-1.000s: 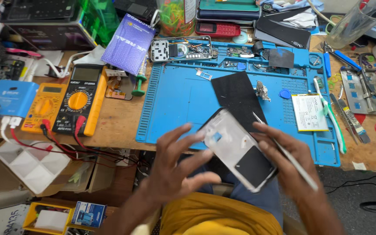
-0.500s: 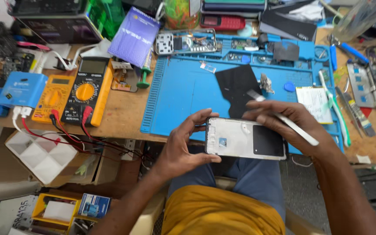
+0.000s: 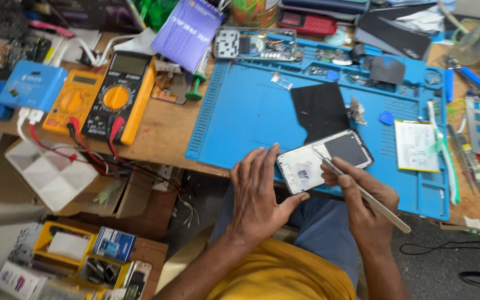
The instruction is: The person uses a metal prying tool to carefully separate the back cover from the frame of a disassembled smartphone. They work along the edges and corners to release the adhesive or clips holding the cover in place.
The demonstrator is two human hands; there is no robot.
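My left hand (image 3: 259, 197) holds the left end of an opened phone frame (image 3: 323, 161), white inside with a dark patch at its right end, at the front edge of the blue work mat (image 3: 240, 119). My right hand (image 3: 362, 203) grips metal tweezers (image 3: 362, 191), whose tip touches the upper middle of the phone frame. A black back cover (image 3: 318, 108) lies on the mat just behind the phone.
Two multimeters (image 3: 115, 103) with red and black leads lie on the wooden bench at left, next to a blue box (image 3: 31, 86). A white battery (image 3: 415, 145), a toothbrush (image 3: 445, 158), a blue pick (image 3: 386, 117) and several small parts sit on the mat. A white compartment tray (image 3: 48, 175) hangs below left.
The phone frame has moved up and forward to the mat's front edge. My right hand has brought the tweezers' tip down onto its inside. My left hand shifted to its left end.
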